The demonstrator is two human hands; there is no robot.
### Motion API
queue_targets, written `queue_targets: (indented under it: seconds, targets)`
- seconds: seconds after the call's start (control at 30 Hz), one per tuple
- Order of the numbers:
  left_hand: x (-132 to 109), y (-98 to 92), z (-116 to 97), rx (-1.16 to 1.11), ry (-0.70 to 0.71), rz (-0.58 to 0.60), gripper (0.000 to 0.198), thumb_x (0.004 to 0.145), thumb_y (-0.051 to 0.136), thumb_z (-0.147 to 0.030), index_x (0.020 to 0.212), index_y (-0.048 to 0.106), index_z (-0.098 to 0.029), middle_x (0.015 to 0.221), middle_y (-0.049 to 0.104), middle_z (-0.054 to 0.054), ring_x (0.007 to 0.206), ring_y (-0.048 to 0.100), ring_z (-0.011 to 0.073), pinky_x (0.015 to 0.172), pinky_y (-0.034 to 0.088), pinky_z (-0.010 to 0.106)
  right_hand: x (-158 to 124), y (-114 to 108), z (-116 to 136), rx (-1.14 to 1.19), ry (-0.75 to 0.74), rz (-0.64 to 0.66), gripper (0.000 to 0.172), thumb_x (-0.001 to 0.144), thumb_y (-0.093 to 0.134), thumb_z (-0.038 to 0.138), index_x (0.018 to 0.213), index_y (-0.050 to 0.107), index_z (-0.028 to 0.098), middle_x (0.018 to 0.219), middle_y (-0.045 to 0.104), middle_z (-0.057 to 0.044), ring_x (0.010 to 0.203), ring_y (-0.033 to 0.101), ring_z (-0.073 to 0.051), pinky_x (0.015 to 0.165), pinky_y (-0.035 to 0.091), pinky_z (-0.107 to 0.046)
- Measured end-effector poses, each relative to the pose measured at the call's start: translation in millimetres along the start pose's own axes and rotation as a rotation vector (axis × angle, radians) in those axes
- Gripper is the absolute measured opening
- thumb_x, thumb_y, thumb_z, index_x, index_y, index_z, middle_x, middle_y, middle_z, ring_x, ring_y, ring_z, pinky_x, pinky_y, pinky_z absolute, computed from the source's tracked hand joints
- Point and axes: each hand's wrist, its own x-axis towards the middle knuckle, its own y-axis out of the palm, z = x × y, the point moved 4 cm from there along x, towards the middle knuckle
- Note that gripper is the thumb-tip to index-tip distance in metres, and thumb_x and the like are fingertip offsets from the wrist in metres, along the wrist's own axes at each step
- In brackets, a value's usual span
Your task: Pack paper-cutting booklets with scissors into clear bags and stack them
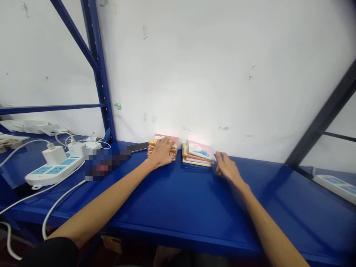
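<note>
So the left hand [162, 152] is lying palm-down on a stack of small glossy booklets [162, 145], fingers loosely spread, just sitting on top and not pinching anything. Right next to it, with a small gap between the piles, a second stack of pastel booklets [198, 154] is sitting on the same blue metal shelf [183, 193]. The right hand [227, 167] is sitting at that second pile's right edge, fingers loosely together and a bit curled, not pinching anything as far as I can see. Its fingertips [218, 157] are either touching the corner or just beside it, honestly can't tell from this angle. A black phone [137, 147] is lying just left of the first stack, and further left a white power strip [54, 170] is sitting with a charger [54, 155] plugged in.
</note>
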Motion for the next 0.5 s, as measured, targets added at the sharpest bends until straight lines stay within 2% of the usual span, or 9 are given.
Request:
queue_targets:
  seconds: [0.1, 0.17, 0.37, 0.5]
  targets:
    - [-4.2, 6.9, 2.9, 0.108, 0.047, 0.054, 0.051, 0.074, 0.055, -0.01, 0.124, 0.061, -0.016, 0.126, 0.064, 0.018, 0.122, 0.052, 0.0344, 0.108, 0.034, 0.051, -7.9, -10.7, -12.2, -0.095, -0.019, -0.117, 0.054, 0.102, 0.031, 0.053, 0.138, 0.054, 0.02, 0.063, 0.069, -0.002, 0.061, 0.067, -0.025, 0.076, 0.046, -0.039]
    - [-6.1, 7.5, 2.6, 0.16, 0.065, 0.068, 0.051, 0.076, 0.054, -0.009, 0.126, 0.06, -0.015, 0.126, 0.064, 0.018, 0.122, 0.053, 0.0339, 0.107, 0.034, 0.051, -11.8, -16.1, -15.1, -0.135, -0.034, -0.148, 0.051, 0.102, 0.031, 0.051, 0.136, 0.056, 0.022, 0.066, 0.069, -0.003, 0.065, 0.067, -0.026, 0.077, 0.045, -0.038]
    - [-16.2, -4.2, -7.5, 0.256, 0.13, 0.057, 0.047, 0.078, 0.05, -0.004, 0.123, 0.061, -0.016, 0.121, 0.067, 0.017, 0.115, 0.057, 0.0318, 0.099, 0.04, 0.047, -20.2, -17.9, 0.1, -0.166, -0.12, -0.127, 0.044, 0.101, 0.036, 0.045, 0.129, 0.062, 0.022, 0.07, 0.071, -0.005, 0.068, 0.067, -0.026, 0.074, 0.044, -0.035]
    - [-23.7, -13.2, -15.8, 0.285, 0.212, 0.016, 0.039, 0.086, 0.048, -0.005, 0.119, 0.065, -0.016, 0.115, 0.07, 0.016, 0.105, 0.061, 0.0312, 0.091, 0.043, 0.046, -45.1, -15.1, 17.4, -0.123, -0.224, -0.077, 0.041, 0.103, 0.033, 0.045, 0.119, 0.066, 0.027, 0.07, 0.071, -0.002, 0.065, 0.068, -0.022, 0.069, 0.045, -0.032]
